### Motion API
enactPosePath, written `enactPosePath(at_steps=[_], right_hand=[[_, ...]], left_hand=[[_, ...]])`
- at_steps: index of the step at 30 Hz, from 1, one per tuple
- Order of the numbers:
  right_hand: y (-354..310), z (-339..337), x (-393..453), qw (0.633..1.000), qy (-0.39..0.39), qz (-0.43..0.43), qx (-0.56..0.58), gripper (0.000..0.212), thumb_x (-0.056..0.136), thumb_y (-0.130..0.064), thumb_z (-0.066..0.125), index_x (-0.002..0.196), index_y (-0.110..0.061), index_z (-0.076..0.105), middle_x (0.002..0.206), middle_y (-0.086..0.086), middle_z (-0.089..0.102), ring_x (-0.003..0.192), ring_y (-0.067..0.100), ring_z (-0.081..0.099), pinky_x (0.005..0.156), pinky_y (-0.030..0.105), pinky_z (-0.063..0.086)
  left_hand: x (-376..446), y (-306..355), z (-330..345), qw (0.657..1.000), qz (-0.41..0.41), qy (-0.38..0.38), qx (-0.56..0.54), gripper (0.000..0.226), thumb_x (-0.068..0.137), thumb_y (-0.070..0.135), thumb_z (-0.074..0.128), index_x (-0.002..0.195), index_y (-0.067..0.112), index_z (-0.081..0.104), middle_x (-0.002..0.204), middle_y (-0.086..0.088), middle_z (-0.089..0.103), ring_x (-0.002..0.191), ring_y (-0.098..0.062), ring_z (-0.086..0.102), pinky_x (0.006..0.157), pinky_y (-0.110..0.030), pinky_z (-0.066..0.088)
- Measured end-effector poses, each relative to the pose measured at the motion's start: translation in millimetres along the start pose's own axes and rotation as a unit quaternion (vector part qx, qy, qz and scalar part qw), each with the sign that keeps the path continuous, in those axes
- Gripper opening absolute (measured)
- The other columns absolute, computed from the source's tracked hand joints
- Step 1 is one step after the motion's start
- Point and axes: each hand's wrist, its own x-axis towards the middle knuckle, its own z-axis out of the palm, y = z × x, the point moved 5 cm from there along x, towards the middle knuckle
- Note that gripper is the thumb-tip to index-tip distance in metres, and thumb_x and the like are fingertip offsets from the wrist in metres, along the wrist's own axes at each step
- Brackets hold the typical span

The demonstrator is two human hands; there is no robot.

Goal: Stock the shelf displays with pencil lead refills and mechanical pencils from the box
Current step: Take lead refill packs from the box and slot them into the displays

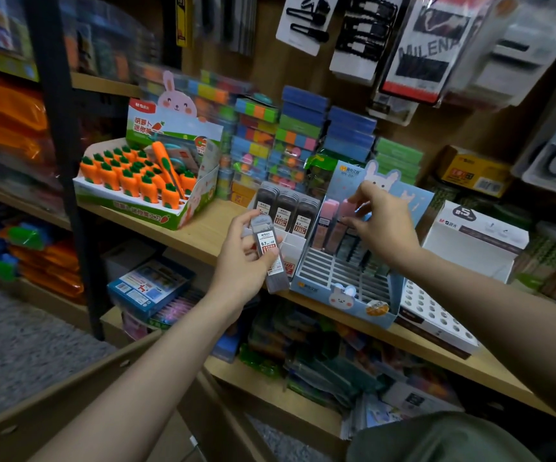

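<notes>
Meanwhile, left hand [244, 258] clutching lead refill cases [269, 255], right hand [382, 225] pinching refills [336, 216] inside blue rabbit display [346, 288].

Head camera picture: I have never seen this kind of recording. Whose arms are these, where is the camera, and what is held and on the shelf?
There is no machine: a person wears a camera on the head, looking down at their own two hands. The left hand grips a 0.7 HB pencil lead refill case. The right hand reaches into the blue bunny display box, fingers at the pink-topped items standing there; what these are, and whether one is pinched, is unclear. On the wooden shelf, more lead refills stand in a white tray, with a carrot-themed display to the left.
</notes>
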Motion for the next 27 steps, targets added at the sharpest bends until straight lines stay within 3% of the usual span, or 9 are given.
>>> enactPosePath(at_steps=[2,8,13,16,18,22,25,27], right_hand=[[1,-1,2,1.0,-0.001,-0.002,0.0,0.024,0.082,-0.012,0.075,0.088,-0.021,0.055,0.097,-0.001,0.069,0.081,0.016,0.063,0.073,0.042,0.055],[8,-4,12,0.999,-0.018,0.01,0.025,0.013,0.087,-0.024,0.073,0.084,-0.021,0.06,0.091,-0.007,0.07,0.069,-0.006,0.052,0.061,0.02,0.038],[9,-2,12,0.999,-0.033,0.022,-0.006,0.011,0.085,-0.028,0.074,0.087,-0.021,0.066,0.094,-0.005,0.072,0.084,0.011,0.064,0.075,0.032,0.051],[5,0,13,0.997,-0.015,0.025,-0.066,0.01,0.085,-0.029,0.073,0.09,-0.021,0.069,0.102,-0.001,0.07,0.095,0.021,0.062,0.077,0.035,0.05],[2,3,12,0.994,-0.01,0.011,-0.112,0.013,0.085,-0.026,0.073,0.093,-0.016,0.071,0.105,0.005,0.063,0.101,0.025,0.056,0.079,0.037,0.048],[1,4,7,0.99,0.007,0.004,-0.143,0.018,0.085,-0.024,0.072,0.095,-0.009,0.072,0.104,0.009,0.056,0.101,0.027,0.051,0.081,0.038,0.045],[-1,-1,8,0.99,0.008,0.017,-0.137,0.024,0.088,-0.029,0.069,0.104,-0.011,0.072,0.109,0.009,0.053,0.103,0.025,0.05,0.087,0.04,0.045],[-13,-8,10,0.998,0.034,0.011,-0.057,0.028,0.09,-0.032,0.066,0.112,-0.015,0.068,0.11,0.006,0.052,0.096,0.018,0.054,0.086,0.037,0.048]], left_hand=[[0,1,0,1.0,0.001,0.0,0.001,0.061,0.089,-0.007,0.06,0.126,0.04,0.046,0.107,-0.004,0.071,0.105,-0.009,0.067,0.091,-0.032,0.054],[-2,4,-2,1.0,0.005,-0.004,0.005,0.06,0.089,-0.008,0.06,0.119,0.043,0.048,0.112,-0.004,0.07,0.106,-0.01,0.067,0.095,-0.04,0.054],[-1,3,-2,1.0,0.012,-0.004,0.015,0.062,0.09,-0.005,0.061,0.123,0.045,0.045,0.105,0.002,0.073,0.103,-0.008,0.068,0.096,-0.039,0.053],[-1,2,1,0.999,0.016,-0.02,0.029,0.069,0.09,-0.002,0.062,0.136,0.042,0.035,0.101,0.01,0.074,0.103,-0.007,0.068,0.092,-0.032,0.053],[1,1,2,1.0,0.004,-0.022,0.02,0.056,0.091,0.001,0.062,0.127,0.038,0.039,0.1,0.011,0.075,0.105,-0.011,0.068,0.09,-0.033,0.053],[4,3,3,1.0,0.0,-0.014,0.026,0.035,0.091,0.009,0.065,0.109,0.035,0.051,0.105,0.005,0.074,0.099,-0.009,0.069,0.088,-0.041,0.057],[4,4,1,1.0,0.011,-0.006,0.027,0.033,0.092,0.012,0.064,0.114,0.036,0.055,0.106,0.006,0.072,0.098,-0.01,0.069,0.086,-0.037,0.058],[6,3,-1,0.999,0.014,0.003,0.044,0.036,0.093,0.015,0.064,0.124,0.032,0.056,0.111,0.006,0.071,0.105,-0.012,0.067,0.09,-0.034,0.056]])
